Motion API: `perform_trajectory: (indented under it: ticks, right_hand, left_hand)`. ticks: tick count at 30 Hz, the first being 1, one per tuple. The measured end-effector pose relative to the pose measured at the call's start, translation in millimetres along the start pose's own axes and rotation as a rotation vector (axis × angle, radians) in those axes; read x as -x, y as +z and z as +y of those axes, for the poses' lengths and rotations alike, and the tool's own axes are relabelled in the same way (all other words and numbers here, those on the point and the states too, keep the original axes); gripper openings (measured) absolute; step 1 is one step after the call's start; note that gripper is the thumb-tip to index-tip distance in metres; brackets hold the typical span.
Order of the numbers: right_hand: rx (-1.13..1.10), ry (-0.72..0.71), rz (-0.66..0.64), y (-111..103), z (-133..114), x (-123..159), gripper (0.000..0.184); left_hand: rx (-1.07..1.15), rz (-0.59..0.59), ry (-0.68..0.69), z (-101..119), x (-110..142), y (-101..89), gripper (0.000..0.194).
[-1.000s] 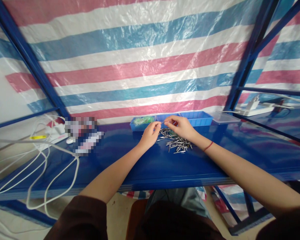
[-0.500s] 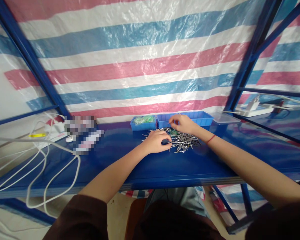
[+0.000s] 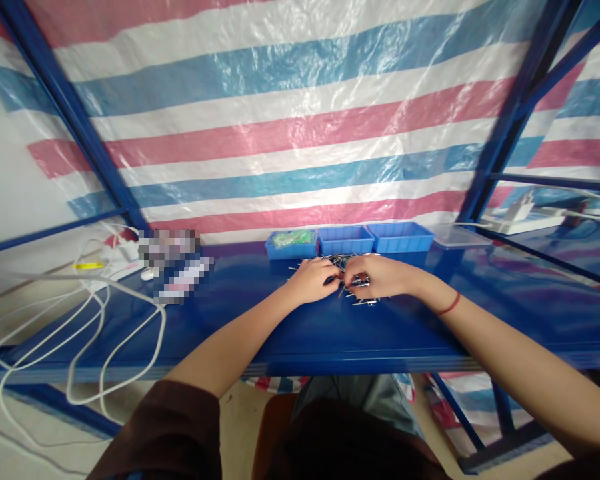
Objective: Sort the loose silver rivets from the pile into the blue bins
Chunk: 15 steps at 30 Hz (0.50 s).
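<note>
A loose pile of thin silver metal pins [image 3: 364,302], shaped like blind rivets, lies on the blue table, with some green pieces among it. My left hand [image 3: 311,280] rests at the pile's left side, its thumb and fingers curled together. From the right, my right hand [image 3: 383,277] reaches over the pile with its fingertips pinched close to the left ones. Whatever either pinch holds is too small to make out. Both hands hide much of the pile.
Behind the pile stand three blue bins; the left bin [image 3: 291,253] contains green items in clear plastic, beside the middle bin [image 3: 346,248] and the right bin [image 3: 403,245]. A clear plastic lid [image 3: 457,236] lies further right. White cables [image 3: 163,327] loop over the table's left end.
My right hand has come down from in front of the middle bin to the pile, close against my left fingertips. My left hand stays nearly in place. The view has shifted slightly.
</note>
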State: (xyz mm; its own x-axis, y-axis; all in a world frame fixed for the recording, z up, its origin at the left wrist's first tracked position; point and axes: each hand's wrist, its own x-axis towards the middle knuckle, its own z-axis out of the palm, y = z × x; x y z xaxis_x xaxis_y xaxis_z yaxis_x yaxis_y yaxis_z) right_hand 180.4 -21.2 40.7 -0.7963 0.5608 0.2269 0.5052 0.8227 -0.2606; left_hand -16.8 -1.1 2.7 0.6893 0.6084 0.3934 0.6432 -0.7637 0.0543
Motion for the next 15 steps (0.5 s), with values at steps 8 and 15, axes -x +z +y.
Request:
perform_trajectory:
  ticks: [8,15]
  right_hand:
    - [0.022,-0.021,-0.118,3.1,3.1,-1.6,0.017]
    - [0.256,-0.031,0.051,21.5,6.3,-6.8,0.02]
  left_hand:
    - [0.014,-0.021,0.001,0.2,0.2,-2.8,0.02]
    - [0.002,0.005,-0.038,0.9,1.2,-3.1,0.02]
